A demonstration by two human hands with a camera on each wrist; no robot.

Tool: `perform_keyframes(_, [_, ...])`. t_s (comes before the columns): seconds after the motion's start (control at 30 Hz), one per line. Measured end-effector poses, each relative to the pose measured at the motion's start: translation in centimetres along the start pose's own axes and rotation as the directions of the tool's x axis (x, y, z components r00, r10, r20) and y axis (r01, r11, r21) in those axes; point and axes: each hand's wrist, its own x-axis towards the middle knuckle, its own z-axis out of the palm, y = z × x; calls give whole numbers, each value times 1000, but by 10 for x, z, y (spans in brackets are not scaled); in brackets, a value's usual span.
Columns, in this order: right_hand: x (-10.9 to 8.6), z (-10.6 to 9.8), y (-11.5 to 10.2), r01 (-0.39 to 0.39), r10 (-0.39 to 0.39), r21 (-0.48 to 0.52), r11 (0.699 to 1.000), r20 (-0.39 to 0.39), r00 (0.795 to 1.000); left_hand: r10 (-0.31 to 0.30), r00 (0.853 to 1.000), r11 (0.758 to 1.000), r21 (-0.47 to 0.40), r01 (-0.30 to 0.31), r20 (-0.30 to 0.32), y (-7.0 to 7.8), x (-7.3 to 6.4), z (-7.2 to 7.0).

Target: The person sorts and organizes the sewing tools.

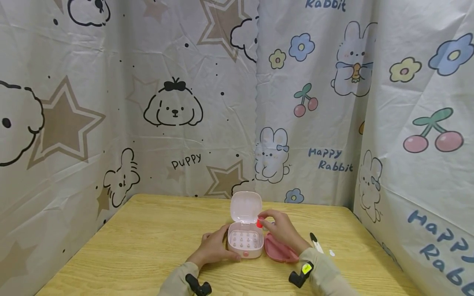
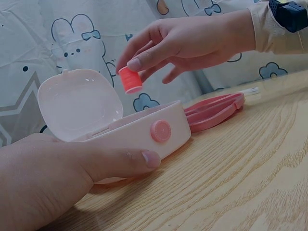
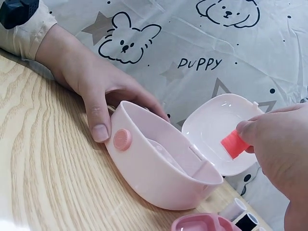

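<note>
Inside the pink box (image 1: 253, 254), head view shows pegs (image 1: 241, 239) hidden from left wrist.

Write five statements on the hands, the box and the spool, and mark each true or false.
1. The right hand pinches a red spool. True.
2. The left hand holds the pink box. True.
3. The box is closed. False: its lid stands open.
4. The spool lies inside the box. False: it is in the right hand's grip.
5. A round button sits on the box's front. True.
</note>
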Motion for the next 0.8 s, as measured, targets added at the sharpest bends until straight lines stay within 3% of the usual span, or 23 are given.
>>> perform_keyframes(0.4, [2, 16, 9, -35, 34, 75, 997, 22, 999, -7, 1000, 1000, 15, 7, -3, 1, 0, 0])
perform_keyframes(0.8, [0, 27, 15, 26, -23, -106, 994, 26, 999, 2, 1000, 1000, 30, -2, 3, 0, -1, -1])
